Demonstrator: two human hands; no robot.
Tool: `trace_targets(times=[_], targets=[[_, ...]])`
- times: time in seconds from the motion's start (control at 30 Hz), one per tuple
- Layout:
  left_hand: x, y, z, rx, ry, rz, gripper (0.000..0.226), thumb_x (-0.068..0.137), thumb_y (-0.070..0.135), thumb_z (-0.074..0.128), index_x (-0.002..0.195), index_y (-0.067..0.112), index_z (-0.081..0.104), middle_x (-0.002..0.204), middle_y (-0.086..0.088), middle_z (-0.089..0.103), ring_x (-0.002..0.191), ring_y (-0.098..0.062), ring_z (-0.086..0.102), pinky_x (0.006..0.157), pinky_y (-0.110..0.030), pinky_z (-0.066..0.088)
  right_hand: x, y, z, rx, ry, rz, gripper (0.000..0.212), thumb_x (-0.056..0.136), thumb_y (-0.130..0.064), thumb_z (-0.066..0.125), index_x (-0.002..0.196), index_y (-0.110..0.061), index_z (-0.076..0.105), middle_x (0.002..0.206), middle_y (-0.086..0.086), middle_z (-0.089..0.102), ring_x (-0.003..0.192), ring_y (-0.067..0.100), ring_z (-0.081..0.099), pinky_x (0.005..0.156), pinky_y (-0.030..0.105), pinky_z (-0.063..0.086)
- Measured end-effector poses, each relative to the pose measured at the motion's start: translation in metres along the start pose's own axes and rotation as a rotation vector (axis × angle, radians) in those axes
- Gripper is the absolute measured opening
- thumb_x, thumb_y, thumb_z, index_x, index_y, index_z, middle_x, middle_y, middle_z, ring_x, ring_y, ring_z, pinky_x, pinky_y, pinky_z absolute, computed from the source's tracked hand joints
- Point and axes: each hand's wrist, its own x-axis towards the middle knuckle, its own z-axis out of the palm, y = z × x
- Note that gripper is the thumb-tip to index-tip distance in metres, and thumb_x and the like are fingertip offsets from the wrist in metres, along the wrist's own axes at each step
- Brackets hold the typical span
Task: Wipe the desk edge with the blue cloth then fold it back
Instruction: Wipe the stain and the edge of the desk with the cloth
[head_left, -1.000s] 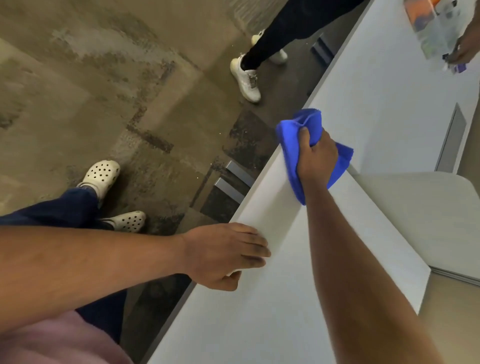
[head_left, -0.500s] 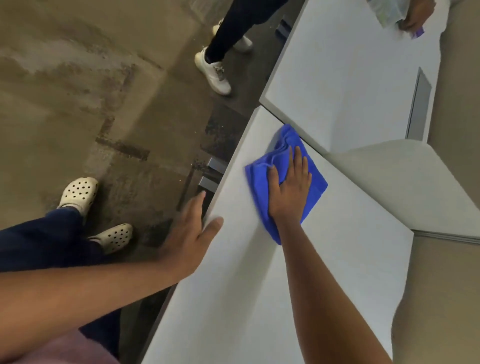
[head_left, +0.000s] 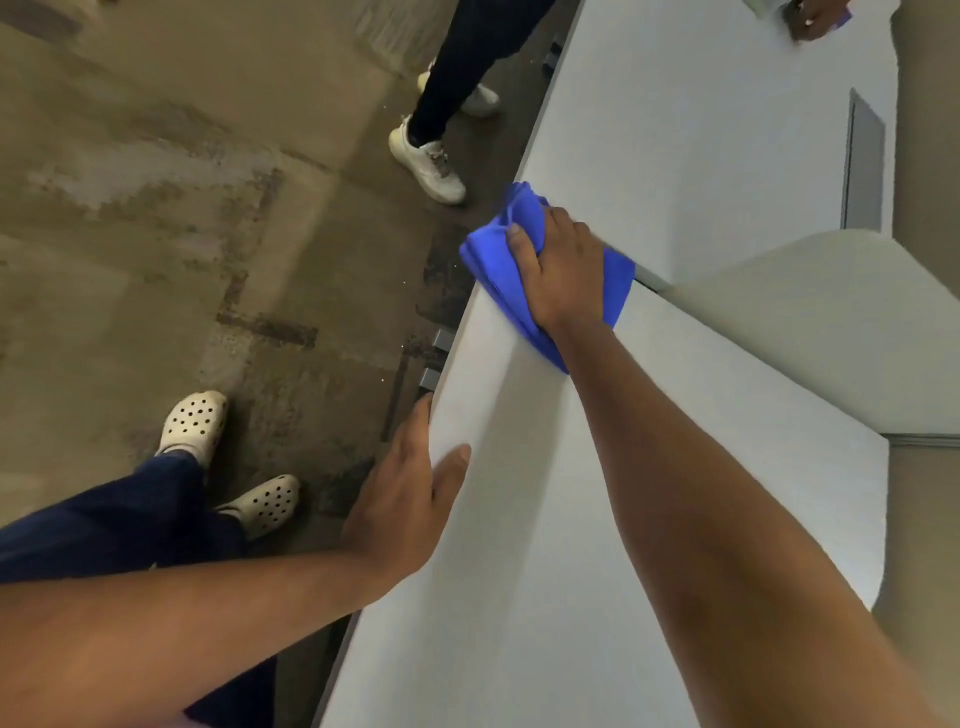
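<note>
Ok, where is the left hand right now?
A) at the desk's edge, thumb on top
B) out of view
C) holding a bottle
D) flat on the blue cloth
A: the left hand sits at the desk edge, thumb on top, while the right hand grips the blue cloth.

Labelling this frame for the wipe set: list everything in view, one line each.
blue cloth: 1, blue, bunched at the desk's far corner
desk: 1, white, bottom centre up to the cloth
second desk: 1, white, top right
plate: 1, grey, set in the second desk
panel: 1, off-white, curved, right of the cloth
brackets: 2, grey, below the desk edge
floor: 1, stained brown, left
sneakers: 2, white, another person's, top centre
clogs: 2, cream, lower left
left hand: 1, fingers straight, against the desk edge
right hand: 1, fingers gripping the cloth
</note>
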Motion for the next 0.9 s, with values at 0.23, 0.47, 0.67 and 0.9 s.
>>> trace_targets(times=[0.23, 0.47, 0.67, 0.9], targets=[[0.002, -0.003, 0.003, 0.008, 0.024, 0.037, 0.068, 0.108, 0.053, 0.041, 0.165, 0.025, 0.017, 0.163, 0.003, 0.042, 0.142, -0.017, 0.051, 0.113, -0.039, 0.05, 0.0, -0.025, 0.011, -0.077, -0.055, -0.113, 0.046, 0.105, -0.043, 0.039, 0.141, -0.021, 0.057, 0.146, 0.002, 0.059, 0.135, 0.029, 0.053, 0.119, 0.046, 0.036], [0.001, -0.007, -0.016, 0.117, 0.025, 0.003, 0.056, 0.107, 0.049, 0.046, 0.15, 0.015, 0.033, 0.146, -0.005, 0.045, 0.118, -0.021, 0.06, 0.09, -0.036, 0.056, -0.064, -0.042, 0.008, 0.041, -0.159, -0.165, 0.06, 0.102, -0.044, 0.026, 0.15, -0.018, 0.052, 0.161, -0.002, 0.047, 0.161, 0.025, 0.022, 0.132, 0.048, 0.013], [-0.004, -0.012, -0.087, 0.528, 0.138, 0.427, 0.043, 0.083, 0.014, 0.078, 0.116, 0.015, 0.051, 0.118, -0.004, 0.05, 0.107, -0.026, 0.054, 0.086, -0.041, 0.051, -0.115, -0.054, 0.0, 0.09, -0.225, -0.195, 0.06, 0.103, -0.046, 0.024, 0.143, -0.015, 0.057, 0.153, 0.001, 0.055, 0.16, 0.022, 0.025, 0.132, 0.048, 0.014], [0.042, 0.027, -0.096, 1.192, -0.071, 0.849, 0.064, 0.074, 0.029, 0.077, 0.132, 0.016, 0.052, 0.136, -0.013, 0.057, 0.114, -0.034, 0.06, 0.085, -0.047, 0.052, -0.132, -0.065, -0.028, 0.606, -0.273, 0.057, 0.045, 0.103, -0.024, 0.05, 0.147, -0.02, 0.054, 0.156, -0.001, 0.054, 0.156, 0.02, 0.032, 0.132, 0.044, 0.015]])
